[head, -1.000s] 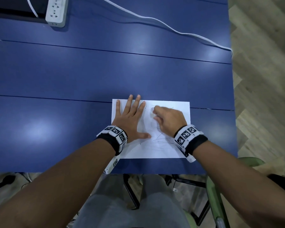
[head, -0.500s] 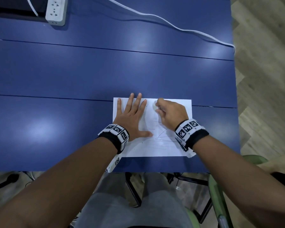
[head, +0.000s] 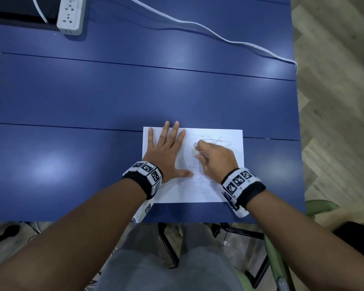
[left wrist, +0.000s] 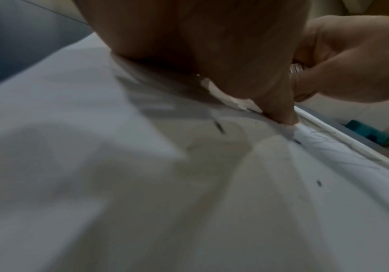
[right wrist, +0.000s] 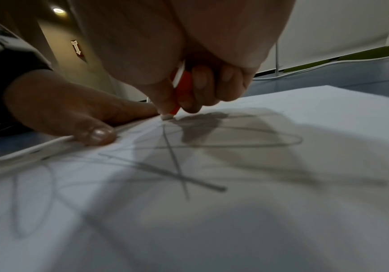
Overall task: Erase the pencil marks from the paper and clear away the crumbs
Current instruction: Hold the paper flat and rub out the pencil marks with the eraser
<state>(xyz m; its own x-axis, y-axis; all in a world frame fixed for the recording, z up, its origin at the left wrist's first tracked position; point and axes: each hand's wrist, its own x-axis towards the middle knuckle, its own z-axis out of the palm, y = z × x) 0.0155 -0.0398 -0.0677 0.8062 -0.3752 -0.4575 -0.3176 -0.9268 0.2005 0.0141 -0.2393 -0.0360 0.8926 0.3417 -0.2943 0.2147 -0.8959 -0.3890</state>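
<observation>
A white sheet of paper [head: 219, 185] lies near the front edge of the blue table [head: 93, 101], with grey pencil scribbles [head: 216, 140] on its right half. My left hand [head: 166, 152] lies flat on the sheet's left part, fingers spread. My right hand [head: 215, 157] pinches a white eraser in an orange sleeve [right wrist: 179, 95], its tip pressed on the paper [right wrist: 282, 184] beside the scribbles [right wrist: 177, 165]. A few dark crumbs [left wrist: 319, 183] lie on the paper [left wrist: 119, 184] in the left wrist view.
A white power strip [head: 72, 15] sits at the table's far left, and its white cable [head: 219, 36] runs across the back to the right edge. The table's right edge drops to a wooden floor [head: 334, 122]. A green chair [head: 277, 259] stands below right.
My right hand with the eraser moved up the sheet, then back toward me and slightly left. The left hand stayed flat on the paper.
</observation>
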